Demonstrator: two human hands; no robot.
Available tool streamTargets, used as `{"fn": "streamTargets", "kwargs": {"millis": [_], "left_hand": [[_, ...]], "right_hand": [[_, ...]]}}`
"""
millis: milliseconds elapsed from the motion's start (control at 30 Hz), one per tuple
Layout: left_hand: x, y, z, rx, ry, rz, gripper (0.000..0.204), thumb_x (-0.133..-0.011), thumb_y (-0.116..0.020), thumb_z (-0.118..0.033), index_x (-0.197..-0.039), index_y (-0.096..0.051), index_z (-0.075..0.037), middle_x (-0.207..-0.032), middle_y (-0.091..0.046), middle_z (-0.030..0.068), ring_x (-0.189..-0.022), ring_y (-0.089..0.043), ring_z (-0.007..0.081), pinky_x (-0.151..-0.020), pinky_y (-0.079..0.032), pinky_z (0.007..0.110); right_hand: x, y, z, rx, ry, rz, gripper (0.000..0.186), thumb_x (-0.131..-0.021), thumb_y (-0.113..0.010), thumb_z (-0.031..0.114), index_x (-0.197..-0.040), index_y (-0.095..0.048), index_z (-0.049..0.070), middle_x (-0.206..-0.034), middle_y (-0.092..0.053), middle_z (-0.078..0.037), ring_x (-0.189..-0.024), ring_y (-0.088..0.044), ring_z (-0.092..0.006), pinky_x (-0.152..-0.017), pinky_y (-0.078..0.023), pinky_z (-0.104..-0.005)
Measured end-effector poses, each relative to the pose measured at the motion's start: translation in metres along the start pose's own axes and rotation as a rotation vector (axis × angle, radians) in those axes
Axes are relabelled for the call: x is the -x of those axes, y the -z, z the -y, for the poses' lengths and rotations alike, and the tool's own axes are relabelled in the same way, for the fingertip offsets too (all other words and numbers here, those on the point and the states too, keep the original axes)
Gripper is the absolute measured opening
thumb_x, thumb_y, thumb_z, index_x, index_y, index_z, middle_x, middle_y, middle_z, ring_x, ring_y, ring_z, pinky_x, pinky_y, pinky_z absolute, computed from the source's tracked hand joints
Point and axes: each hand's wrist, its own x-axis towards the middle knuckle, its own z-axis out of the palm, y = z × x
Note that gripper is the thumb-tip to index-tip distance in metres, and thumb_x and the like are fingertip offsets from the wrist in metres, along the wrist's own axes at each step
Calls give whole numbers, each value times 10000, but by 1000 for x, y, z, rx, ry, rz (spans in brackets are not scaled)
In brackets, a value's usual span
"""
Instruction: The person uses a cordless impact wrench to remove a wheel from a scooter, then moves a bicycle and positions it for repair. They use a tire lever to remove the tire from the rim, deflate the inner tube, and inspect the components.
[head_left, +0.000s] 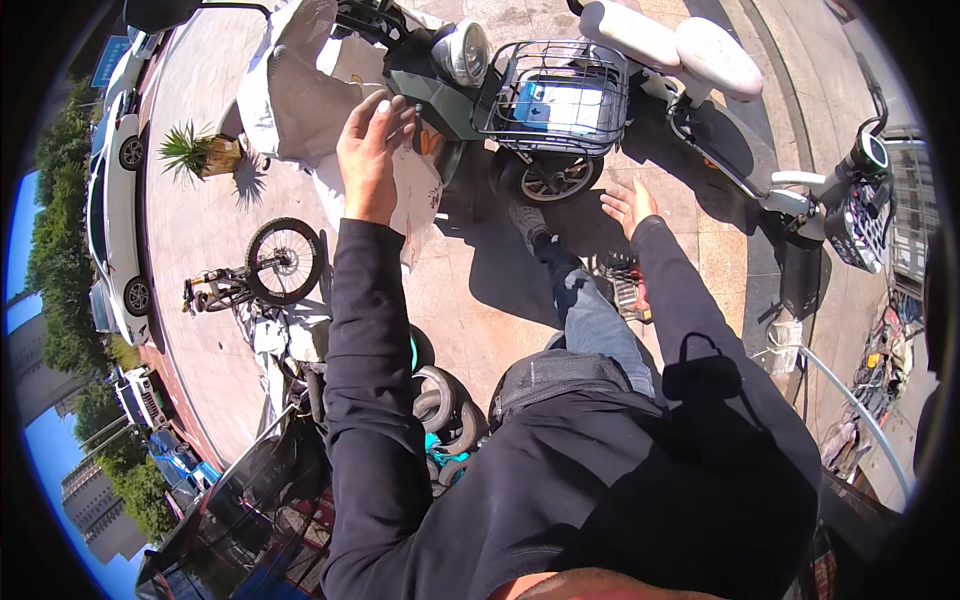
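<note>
My left hand is raised with nothing in it, its fingers apart. It shows in front of the grey-white cloth cover that drapes an electric scooter. Lower and to the right, my right hand holds nothing, and its fingers are stretched out. Between and beyond both hands are a round headlight and a black wire basket with a blue-and-white item inside. The basket hangs over a scooter's front wheel. Whether either hand touches anything is hard to tell.
A red tool case lies on the paving beside my leg. Tyres are piled near my left side. Farther left are a wheel with a fork, a potted plant and parked cars. Another scooter stands right.
</note>
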Motion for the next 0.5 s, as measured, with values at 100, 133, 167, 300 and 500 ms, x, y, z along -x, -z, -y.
{"fn": "streamTargets", "kwargs": {"millis": [100, 133, 167, 300, 500], "left_hand": [[-104, 15, 24, 21, -41, -81, 531, -1001, -603, -251, -1389, -447, 76, -1296, -595, 204, -1194, -618, 309, -1004, -514, 407], [-133, 45, 43, 50, -96, -73, 589, -988, -616, -290, -1403, -437, 87, -1287, -604, 191, -1216, -598, 300, -1010, -505, 411], [-143, 28, 30, -77, -408, 19, 573, -973, -609, -281, -1389, -464, 86, -1271, -611, 183, -1266, -556, 297, -1021, -489, 410], [-206, -18, -9, 182, 32, -510, 451, -948, -664, -277, -1274, -603, 29, -1217, -631, 111, -1089, -610, 162, -949, -476, 311], [-264, 32, 31, -269, -183, -157, 448, -1007, -579, -286, -1353, -535, -5, -1204, -618, 117, -1158, -568, 205, -1058, -397, 308]], "right_hand": [[-11, -71, 20, -265, -29, -40, 860, -956, -528, 638, -1470, -291, -10, -1349, -513, -276, -1127, -619, -389, -953, -517, -486], [4, -105, 28, -303, -58, -101, 897, -933, -561, 655, -1468, -278, -7, -1347, -500, -284, -1124, -615, -402, -949, -517, -491], [-7, -110, 29, -365, -35, -166, 929, -887, -612, 684, -1442, -297, 8, -1391, -452, -288, -1119, -607, -430, -938, -522, -491], [0, -117, 39, -424, -93, -134, 836, -883, -509, 772, -1338, -393, 80, -1335, -495, -282, -1247, -529, -410, -1059, -403, -525], [-27, -159, 51, -881, -75, -527, 540, -876, -690, 591, -1142, -553, 141, -1213, -557, -61, -1157, -504, -239, -1041, -418, -458]]}}
